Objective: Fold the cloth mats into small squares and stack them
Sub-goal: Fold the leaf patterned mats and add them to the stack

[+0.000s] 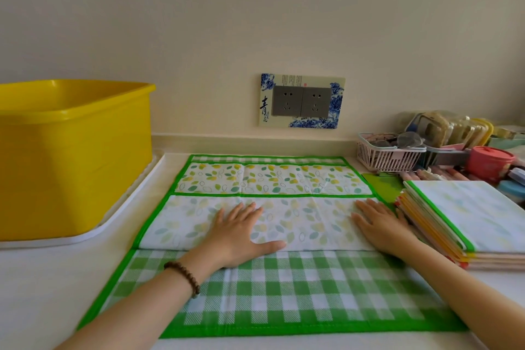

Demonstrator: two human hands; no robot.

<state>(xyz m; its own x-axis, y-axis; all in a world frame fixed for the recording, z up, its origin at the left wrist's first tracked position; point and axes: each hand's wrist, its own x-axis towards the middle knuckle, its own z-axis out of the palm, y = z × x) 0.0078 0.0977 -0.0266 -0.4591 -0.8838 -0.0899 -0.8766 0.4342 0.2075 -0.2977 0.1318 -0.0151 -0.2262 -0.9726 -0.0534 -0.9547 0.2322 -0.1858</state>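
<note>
Pressing both hands flat onto cloth mat (284,287) at centre of table (42,293). Lays left hand (241,233) palm down on the pale band folded across mat's middle, fingers straight and spread toward 12 o'clock, thumb out toward 3 o'clock along the fold edge. Lays right hand (380,227) likewise at the band's 3 o'clock end, fingers straight, gripping nothing. Sets hands well apart. Wears brown bead bracelet (184,275) on left wrist.

Spreads wide, the mat:
- green gingham face toward 6 o'clock, bright green binding round the edge
- pale leaf-print band over the middle, under both palms
- brighter leaf-print strip beyond at 12 o'clock, then a thin gingham strip at the far edge

Finds stack of folded mats (468,216) at 3 o'clock of the mat, just beside right hand. Shows a pale leaf-print square with green edge on top, with orange, yellow and pink edges beneath. Cannot tell whether right forearm touches it.

Finds yellow tub (71,150) at 9 to 10 o'clock, standing on white tray (113,221), apart from mat. Finds double wall socket (301,101) with blue floral surround at 12 o'clock, on the wall. Finds pink basket (389,156) at 2 o'clock, with red lidded pot (490,163) near it toward 3 o'clock. Leaves the clutter around them unnamed, being too blurred to tell.
</note>
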